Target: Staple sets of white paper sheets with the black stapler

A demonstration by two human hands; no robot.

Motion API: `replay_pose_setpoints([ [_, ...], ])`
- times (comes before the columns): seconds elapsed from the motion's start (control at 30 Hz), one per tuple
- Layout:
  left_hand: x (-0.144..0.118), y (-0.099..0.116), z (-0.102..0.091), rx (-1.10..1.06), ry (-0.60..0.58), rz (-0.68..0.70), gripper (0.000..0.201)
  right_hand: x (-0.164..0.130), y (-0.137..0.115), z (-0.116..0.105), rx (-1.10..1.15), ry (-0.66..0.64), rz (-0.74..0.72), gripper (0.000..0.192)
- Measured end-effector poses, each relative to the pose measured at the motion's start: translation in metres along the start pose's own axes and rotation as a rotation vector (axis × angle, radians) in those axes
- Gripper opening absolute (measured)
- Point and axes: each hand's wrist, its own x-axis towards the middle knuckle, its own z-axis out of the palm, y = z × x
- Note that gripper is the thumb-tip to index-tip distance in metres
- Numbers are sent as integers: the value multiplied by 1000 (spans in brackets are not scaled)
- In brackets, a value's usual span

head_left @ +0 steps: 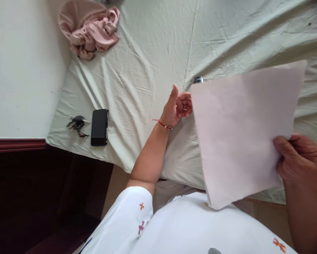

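The right hand [293,155] pinches the paper [243,130] at its four-o'clock corner; the left hand [178,107] curls shut at nine o'clock, thumb up — one-corner grip, so the paper could sag or crease over the bed [147,53].

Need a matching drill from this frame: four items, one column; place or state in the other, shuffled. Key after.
Things:
1. pink cloth
2. phone
3. sheet of paper
4. left hand

Places or states:
A. held at its edge by the right hand
B. lying flat beside the keys
C. bunched near the bed's far corner
D. thumb up, fingers curled

Pairs: 1-C, 2-B, 3-A, 4-D
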Motion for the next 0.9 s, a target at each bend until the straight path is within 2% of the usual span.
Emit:
replay_pose_setpoints([
  [0.07, -3, -3, 1, 0, -73, -52, 112, 4, -1, 17, 14, -65, -8, 29],
  [0.13, -4, -6, 2, 18, -87, -61, 108, 9, 0, 30, -18, -109, -42, 26],
  [0.2, -4, -9, 3, 48, -50, -31, 91, 12, 3, 36, -103, -180, -51, 26],
  [0.27, -3, -11, 3, 84, 2, 14, 72, 16, 6, 36, -168, -282, 3, 31],
  [0.33, -3, -11, 3, 117, 24, 33, 61, 19, 9, 35, -180, -340, 50, 37],
  [0.43, -5, -11, 2, 164, -28, 1, 56, 24, 13, 34, -141, -298, 5, 41],
  [0.57, -9, -10, 2, 195, -121, -34, 50, 28, 16, 36, -105, -230, -18, 35],
  [0.73, -11, -10, -4, 144, -113, -35, 50, 31, 22, 29, -54, -309, 24, 31],
  [0.9, -8, -7, -9, 158, -86, -95, 54, 34, 25, 22, -15, -298, 41, 32],
])
